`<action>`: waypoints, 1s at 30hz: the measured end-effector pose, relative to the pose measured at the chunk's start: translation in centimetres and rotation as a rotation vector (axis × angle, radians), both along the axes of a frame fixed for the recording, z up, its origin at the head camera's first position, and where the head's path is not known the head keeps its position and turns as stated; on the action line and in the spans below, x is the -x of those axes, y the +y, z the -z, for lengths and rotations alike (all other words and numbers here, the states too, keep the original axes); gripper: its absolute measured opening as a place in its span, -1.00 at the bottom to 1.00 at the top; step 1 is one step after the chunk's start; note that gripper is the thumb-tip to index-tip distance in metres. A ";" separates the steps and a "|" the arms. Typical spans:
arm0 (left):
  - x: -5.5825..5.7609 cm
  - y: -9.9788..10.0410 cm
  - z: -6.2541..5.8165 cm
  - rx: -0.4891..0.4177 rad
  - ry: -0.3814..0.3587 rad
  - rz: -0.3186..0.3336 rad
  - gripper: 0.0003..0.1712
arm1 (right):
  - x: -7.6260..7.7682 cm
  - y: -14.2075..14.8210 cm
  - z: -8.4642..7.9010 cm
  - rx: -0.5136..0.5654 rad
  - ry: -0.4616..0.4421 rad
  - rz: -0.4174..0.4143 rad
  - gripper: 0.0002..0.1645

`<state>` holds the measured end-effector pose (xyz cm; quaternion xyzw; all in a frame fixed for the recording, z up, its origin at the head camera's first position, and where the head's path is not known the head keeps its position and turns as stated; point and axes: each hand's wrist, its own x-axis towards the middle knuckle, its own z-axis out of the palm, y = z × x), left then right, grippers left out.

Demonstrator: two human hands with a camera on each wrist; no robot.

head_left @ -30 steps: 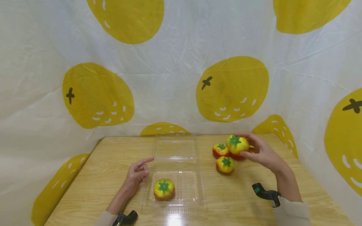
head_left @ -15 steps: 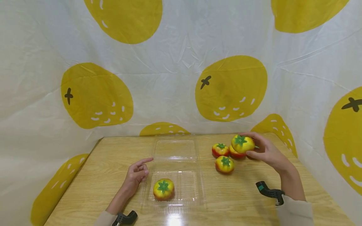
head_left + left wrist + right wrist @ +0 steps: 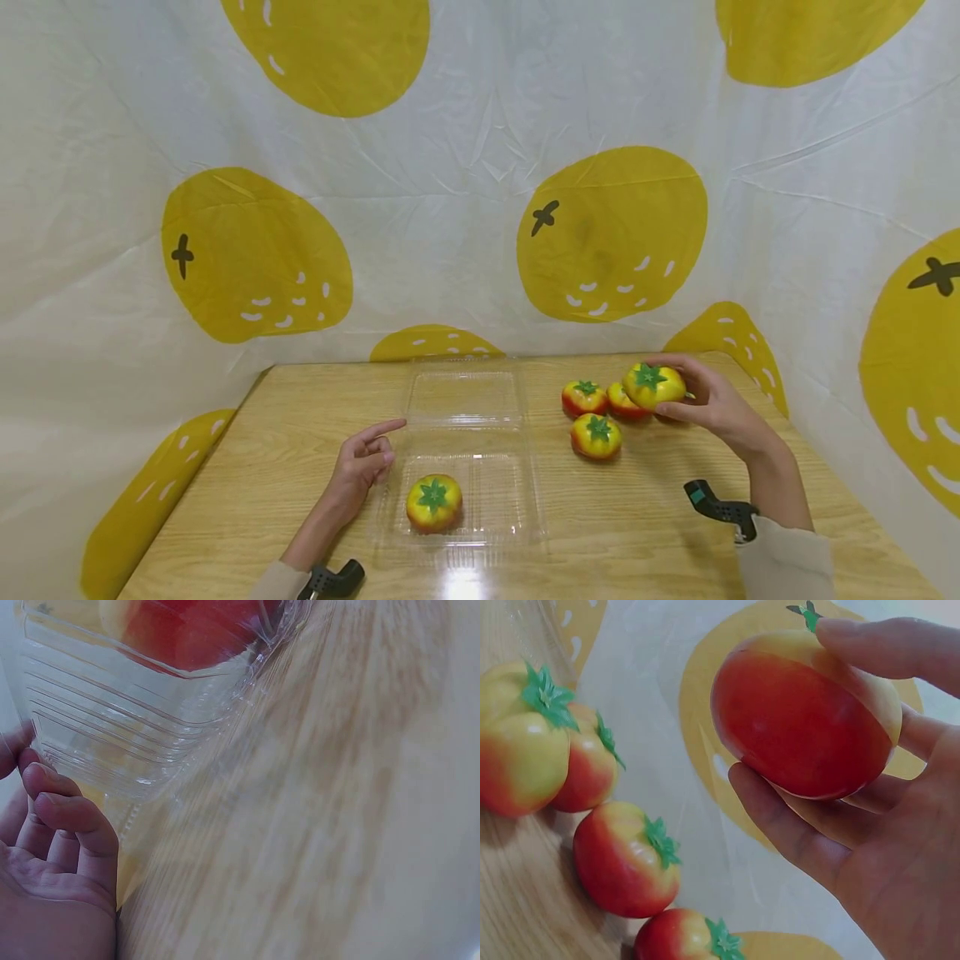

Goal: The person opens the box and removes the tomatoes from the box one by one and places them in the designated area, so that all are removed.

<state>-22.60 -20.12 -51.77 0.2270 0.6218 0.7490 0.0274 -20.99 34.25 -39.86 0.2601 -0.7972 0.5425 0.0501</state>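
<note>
In the head view my right hand (image 3: 708,404) holds a yellow-and-red toy tomato (image 3: 654,386) with a green star-shaped top, above the back right of the table. Its red underside shows in the right wrist view, thumb over the top and fingers beneath. My left hand (image 3: 360,471) is at the left side of an unfolded clear plastic clamshell container (image 3: 495,500). Its thumb and fingers pinch the rim in the left wrist view, while the index finger points toward the hinge. Another toy tomato (image 3: 434,503) sits in the container's near half, on the left.
Several more toy tomatoes stand below and left of my right hand, among them a front one (image 3: 596,437) and a back left one (image 3: 583,399). The wooden table (image 3: 300,433) ends at a white curtain (image 3: 435,250) with yellow fruit prints. The container's lid half (image 3: 465,396) lies flat toward the back.
My right hand has moved a little to the right with the tomato, uncovering more of a tomato behind it. The left hand and the container have stayed in place.
</note>
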 end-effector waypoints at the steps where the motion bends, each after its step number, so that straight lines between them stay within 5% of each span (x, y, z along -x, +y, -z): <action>1: 0.0 0.0 0.0 -0.001 0.002 0.002 -0.38 | 0.1 0.1 0.1 0.000 0.000 0.005 -0.35; 30: 0.0 0.0 0.0 0.005 -0.001 -0.001 -0.38 | 0.7 2.2 2.5 -0.061 -0.072 0.007 -0.37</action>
